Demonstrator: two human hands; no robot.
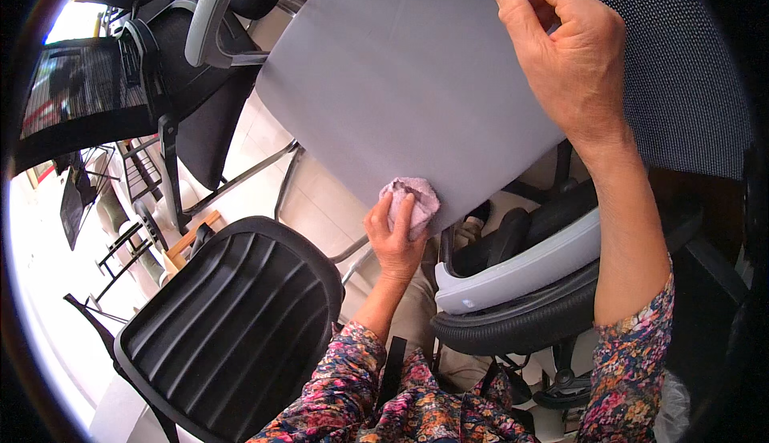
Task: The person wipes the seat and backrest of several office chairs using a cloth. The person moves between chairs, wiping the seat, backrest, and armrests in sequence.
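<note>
A chair with a smooth grey seat (384, 82) and metal tube legs stands before me. At the seat's near corner my left hand (396, 233) grips a crumpled pinkish cloth (423, 199), which lies against the seat edge. My right hand (562, 40) is raised over the right side of the seat, near the dark woven mesh backrest (679, 64). Its fingers are curled, thumb near the fingertips; whether they pinch something small cannot be seen.
A black ribbed plastic chair part (234, 323) is at lower left. Close on the right is a black chair with a light grey curved frame (522, 269). More black chairs (198, 70) crowd the upper left, with a grey armrest (210, 16) beside the seat. Pale floor tiles (312, 196) show between.
</note>
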